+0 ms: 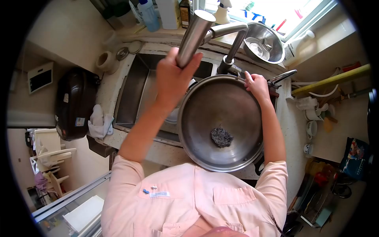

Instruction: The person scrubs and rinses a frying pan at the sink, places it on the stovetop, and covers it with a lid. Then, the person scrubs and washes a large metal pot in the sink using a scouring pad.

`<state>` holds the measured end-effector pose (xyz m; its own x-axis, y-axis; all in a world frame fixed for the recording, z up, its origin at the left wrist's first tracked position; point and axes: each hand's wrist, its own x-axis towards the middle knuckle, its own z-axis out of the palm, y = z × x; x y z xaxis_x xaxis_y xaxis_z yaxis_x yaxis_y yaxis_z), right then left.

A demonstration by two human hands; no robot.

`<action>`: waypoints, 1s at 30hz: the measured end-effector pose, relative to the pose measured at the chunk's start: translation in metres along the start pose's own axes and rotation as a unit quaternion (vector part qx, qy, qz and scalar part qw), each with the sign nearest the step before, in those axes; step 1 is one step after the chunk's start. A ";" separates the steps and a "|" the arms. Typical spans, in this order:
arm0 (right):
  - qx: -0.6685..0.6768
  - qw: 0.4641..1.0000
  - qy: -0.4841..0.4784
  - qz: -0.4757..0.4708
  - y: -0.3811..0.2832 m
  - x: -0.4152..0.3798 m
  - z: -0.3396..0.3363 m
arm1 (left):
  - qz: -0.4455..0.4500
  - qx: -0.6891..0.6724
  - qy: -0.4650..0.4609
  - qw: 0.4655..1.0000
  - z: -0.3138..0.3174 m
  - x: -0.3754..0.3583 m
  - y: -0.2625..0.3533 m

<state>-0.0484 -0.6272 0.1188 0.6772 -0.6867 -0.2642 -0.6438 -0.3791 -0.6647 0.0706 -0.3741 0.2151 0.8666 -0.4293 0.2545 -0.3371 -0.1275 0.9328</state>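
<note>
My left hand (173,77) grips the spout of the steel faucet (205,29) above the sink (134,91). A large steel pan (205,114) rests tilted over the sink's right side, against my body. My right hand (256,85) holds the pan's far rim beside its handle (282,77). A dark steel-wool scrubber (221,137) lies loose inside the pan near its front.
A steel bowl (264,43) and bottles (150,14) stand on the sill behind the sink. A white cloth (99,122) lies on the counter's left edge beside a dark appliance (75,102). Cups (314,114) sit on the counter at right. A white dish shows under the pan.
</note>
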 end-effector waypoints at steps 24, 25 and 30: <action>-0.020 0.973 -0.223 0.051 -0.002 0.045 0.014 | -0.315 -0.084 -0.165 0.931 -0.007 -0.130 -0.135; -0.060 0.974 -0.218 0.011 0.002 0.048 0.014 | -0.310 -0.106 -0.175 0.928 -0.009 -0.133 -0.141; -0.168 0.975 -0.020 -0.147 0.012 0.036 0.029 | -0.295 -0.052 -0.187 0.936 -0.016 -0.141 -0.131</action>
<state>-0.0220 -0.6385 0.0814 0.8588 -0.4961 -0.1280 -0.4958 -0.7419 -0.4514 -0.0019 -0.2826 0.0612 0.6943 -0.5974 -0.4014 0.2137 -0.3614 0.9076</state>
